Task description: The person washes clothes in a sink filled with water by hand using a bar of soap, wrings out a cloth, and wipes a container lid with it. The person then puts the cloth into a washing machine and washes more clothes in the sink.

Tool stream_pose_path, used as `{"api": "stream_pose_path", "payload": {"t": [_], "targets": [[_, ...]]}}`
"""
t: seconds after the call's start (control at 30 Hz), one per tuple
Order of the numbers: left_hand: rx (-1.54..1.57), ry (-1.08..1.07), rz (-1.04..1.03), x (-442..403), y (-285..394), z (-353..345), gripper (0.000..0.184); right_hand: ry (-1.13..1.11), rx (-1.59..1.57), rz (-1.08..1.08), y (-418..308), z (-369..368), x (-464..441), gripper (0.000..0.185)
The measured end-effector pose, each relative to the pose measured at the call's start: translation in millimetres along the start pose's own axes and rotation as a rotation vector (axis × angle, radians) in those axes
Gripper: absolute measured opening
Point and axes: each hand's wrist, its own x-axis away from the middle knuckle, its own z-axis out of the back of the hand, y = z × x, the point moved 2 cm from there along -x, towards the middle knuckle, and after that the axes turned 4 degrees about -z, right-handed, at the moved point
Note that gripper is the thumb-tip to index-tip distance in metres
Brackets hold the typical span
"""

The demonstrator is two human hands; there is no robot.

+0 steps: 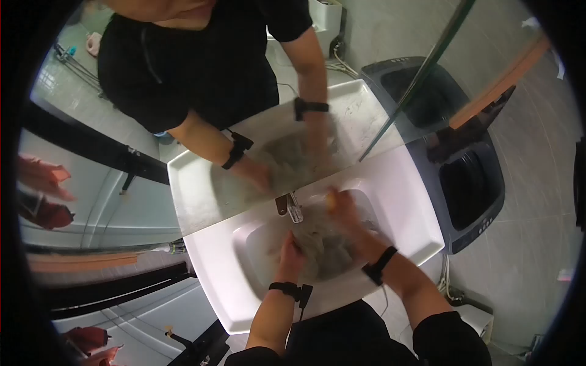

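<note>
Right hand [346, 215] is blurred, held over the far right part of the basin [246, 253]; fingers look closed on a small yellow item [331, 201], too smeared to identify. Left hand [291, 251] is low in the basin, at the left edge of the pale cloth [313, 255]. Its thumb side is uppermost, the remaining fingers mostly hidden; cannot tell how far they are open or whether they grip the cloth.

The cloth lies bunched and wet in cloudy water, between the two hands and below the metal faucet [295, 210]. The faucet stands at the basin's far side, near the foot of the mirror [244, 213], its spout pointing toward the person.

The basin is sunk in a white washstand top [403, 201] with a raised rim. Each wrist carries a black strap: left strap [285, 287], with a small dark box on it, and right strap [379, 265]. Thin cords hang near both. Black short sleeves on both arms.

The mirror repeats the person's torso, both forearms and the far part of the washstand. Right of the washstand, a dark grey appliance [491, 201] with a recessed black top stands on grey floor tiles [531, 244]. Lower left, reddish items [88, 338] hang beside a pale panel [143, 317].
</note>
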Motion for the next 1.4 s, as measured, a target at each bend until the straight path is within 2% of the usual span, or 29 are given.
{"api": "stream_pose_path", "payload": {"t": [0.07,0.13,0.17,0.23,0.33,0.43,0.47,0.53,0.63,0.67,0.73,0.8,0.87,0.93,0.97,1.03,1.07,1.13,1.17,1.23,1.27,1.33,1.4], "targets": [[0.201,-0.054,0.077,5,-8,-3,0.051,-0.095,-0.093,0.186,-28,-35,40,0.057],[0.173,-0.069,0.089,21,3,-39,0.058,-0.103,0.134,0.149,-55,-37,58,0.053],[0.168,-0.068,0.088,27,4,-52,0.061,-0.097,0.097,0.239,-65,-37,57,0.051],[0.127,-0.030,0.079,41,9,-37,0.066,-0.131,-0.011,0.326,-81,-42,92,0.049],[0.076,-0.029,0.056,35,-8,-25,0.071,-0.148,0.258,0.288,-62,-52,74,0.047],[0.154,-0.109,0.064,32,-4,-51,0.075,0.093,0.034,0.065,-61,-36,46,0.022],[0.207,-0.130,0.075,42,-2,-57,0.077,0.036,0.083,0.127,-63,-41,51,0.027],[0.163,-0.155,0.097,39,-3,-14,0.072,-0.120,0.167,0.208,-60,-69,87,0.046],[0.108,-0.181,0.096,40,1,-22,0.069,-0.142,0.199,0.326,-56,-88,99,0.044],[0.085,-0.182,0.096,42,-4,-35,0.068,-0.188,0.194,0.179,-47,-86,87,0.045],[-0.640,-0.206,-0.184,46,-15,-50,0.069,-0.292,0.182,-0.108,-36,-63,56,0.045],[-0.689,-0.167,-0.188,49,-16,-53,0.069,-0.092,0.178,0.028,-41,-50,78,0.043],[-0.030,-0.075,0.093,53,-4,-30,0.069,0.063,0.112,0.166,-64,-56,110,0.041],[0.009,-0.080,0.069,49,-6,-12,0.069,0.138,-0.057,0.302,-73,-54,134,0.039],[0.034,-0.087,0.050,44,-8,-3,0.069,0.108,0.032,0.264,-66,-57,125,0.040],[-0.009,-0.175,0.091,72,-10,-56,0.070,0.030,0.203,0.187,-43,-69,99,0.041],[-0.026,-0.216,0.104,82,-10,-77,0.070,0.036,0.092,0.095,-42,-59,94,0.042],[0.021,-0.195,0.146,80,-6,-67,0.072,0.045,-0.141,-0.102,-51,-41,98,0.044],[0.053,-0.191,0.167,75,-5,-60,0.073,0.055,-0.090,-0.003,-56,-49,113,0.044],[-0.034,-0.078,0.078,53,-2,-5,0.073,0.078,0.026,0.196,-63,-70,152,0.044],[-0.073,-0.026,0.032,46,-4,9,0.073,0.112,0.064,0.193,-62,-61,147,0.045],[-0.008,-0.137,0.122,62,-7,-43,0.070,0.188,0.135,0.191,-67,-31,122,0.045],[-0.006,-0.175,0.146,68,-6,-61,0.069,0.075,0.028,0.026,-74,-9,110,0.048]]}}
